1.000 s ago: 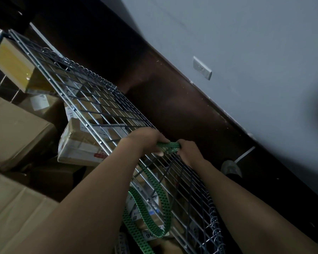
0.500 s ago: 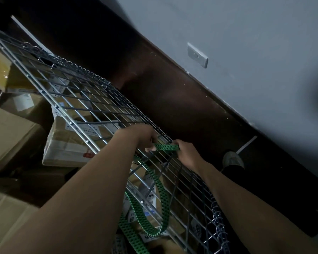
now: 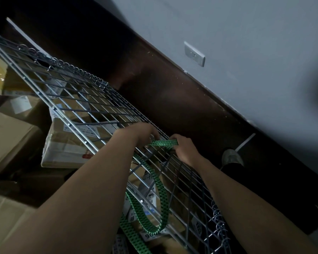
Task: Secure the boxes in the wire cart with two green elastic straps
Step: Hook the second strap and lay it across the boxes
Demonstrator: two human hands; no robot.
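Cardboard boxes (image 3: 11, 140) sit at the left inside the wire cart (image 3: 77, 99), whose mesh side panel slants from upper left to lower right.

The left forearm comes up from the lower left and crosses that panel. The left hand (image 3: 141, 132) is knuckles up at the panel's far edge, with its fingers curled down and pinching one end of a short stretch of the green strap (image 3: 163, 143). That stretch lies flat on top of the mesh, running straight from the left hand to the right hand (image 3: 185, 149), so the strap sits between the 2 hands and touches both.

The right forearm reaches in from the lower right. Its hand is bent at the wrist, and its fingers are closed round the other end of the stretch, against the wires.

Below the left wrist the rest of the strap drops behind the mesh. It hangs in 1 long loop in front of the labelled parcels, and its lowest curve is near the bottom of the view.

Further right, a wall outlet (image 3: 194, 56) is set in the grey wall (image 3: 246, 43), and a shoe (image 3: 231, 157) stands on the dark floor beside the cart.

Compared with 0.5 s ago, both hands keep the same grip at the same spot on the panel. A slightly longer piece of green shows between them. The hanging loop is much as it was.
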